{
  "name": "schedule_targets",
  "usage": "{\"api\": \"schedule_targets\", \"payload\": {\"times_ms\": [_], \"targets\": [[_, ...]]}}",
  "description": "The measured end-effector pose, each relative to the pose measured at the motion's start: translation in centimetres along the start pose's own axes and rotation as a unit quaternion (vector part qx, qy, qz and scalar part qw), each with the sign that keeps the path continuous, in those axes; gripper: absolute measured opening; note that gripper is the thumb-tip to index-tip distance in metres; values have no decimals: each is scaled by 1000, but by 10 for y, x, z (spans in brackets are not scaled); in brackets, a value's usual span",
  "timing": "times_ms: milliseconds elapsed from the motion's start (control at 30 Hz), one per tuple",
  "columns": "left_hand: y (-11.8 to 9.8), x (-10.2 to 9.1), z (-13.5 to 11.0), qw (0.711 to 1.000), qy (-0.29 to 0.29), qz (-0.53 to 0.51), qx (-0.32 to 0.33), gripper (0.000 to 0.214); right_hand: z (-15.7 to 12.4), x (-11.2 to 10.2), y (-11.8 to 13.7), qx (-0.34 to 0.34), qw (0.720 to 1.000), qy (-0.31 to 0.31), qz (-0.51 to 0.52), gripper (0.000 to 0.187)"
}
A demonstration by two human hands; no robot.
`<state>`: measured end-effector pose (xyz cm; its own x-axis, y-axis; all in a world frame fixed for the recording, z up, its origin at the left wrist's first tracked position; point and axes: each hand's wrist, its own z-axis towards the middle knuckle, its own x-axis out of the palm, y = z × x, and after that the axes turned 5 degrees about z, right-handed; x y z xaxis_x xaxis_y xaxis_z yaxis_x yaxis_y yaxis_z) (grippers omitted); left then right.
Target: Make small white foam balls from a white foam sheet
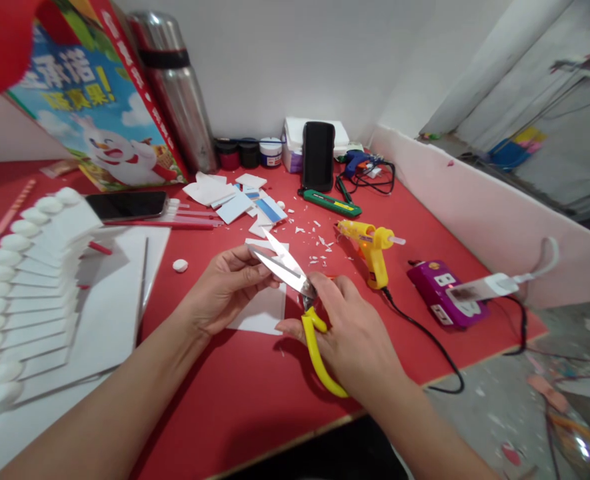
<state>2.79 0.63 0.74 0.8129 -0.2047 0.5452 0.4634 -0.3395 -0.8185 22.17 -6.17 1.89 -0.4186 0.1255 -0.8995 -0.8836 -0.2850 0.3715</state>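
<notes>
My right hand point(352, 333) is closed on a pair of yellow-handled scissors point(319, 357). Their metal blades point(285, 263) are spread and point up and to the left. The fingertips of my left hand point(237, 283) are pinched together beside the lower blade; what they hold, if anything, is too hidden to make out. Beneath the hands, a white sheet point(262, 312) lies on the red tabletop point(235, 380). Cut card pieces point(237, 205) and small white scraps point(319, 250) are scattered just beyond the blades.
At left, a stepped white card model edged with white discs point(39, 293) rests on a board. A yellow glue gun point(372, 250), a purple power block point(442, 293) and its cords lie right. Behind stand a steel flask point(182, 100), paint jars point(249, 153) and a green cutter point(331, 202).
</notes>
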Motion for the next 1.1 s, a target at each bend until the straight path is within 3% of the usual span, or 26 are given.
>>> {"api": "schedule_targets", "payload": {"times_ms": [633, 733, 867, 1100], "targets": [[2, 1, 3, 999, 19, -19, -33, 16, -9, 3, -5, -44, 997, -52, -31, 48], [2, 1, 3, 999, 16, -24, -44, 16, -9, 1, -5, -20, 999, -30, 18, 48], [1, 1, 3, 998, 27, -34, -52, 18, -5, -9, -4, 63, 990, 8, 125, 41], [0, 1, 3, 996, -2, -51, -73, 27, 0, -16, -10, 130, 974, -10, 185, 30]]}}
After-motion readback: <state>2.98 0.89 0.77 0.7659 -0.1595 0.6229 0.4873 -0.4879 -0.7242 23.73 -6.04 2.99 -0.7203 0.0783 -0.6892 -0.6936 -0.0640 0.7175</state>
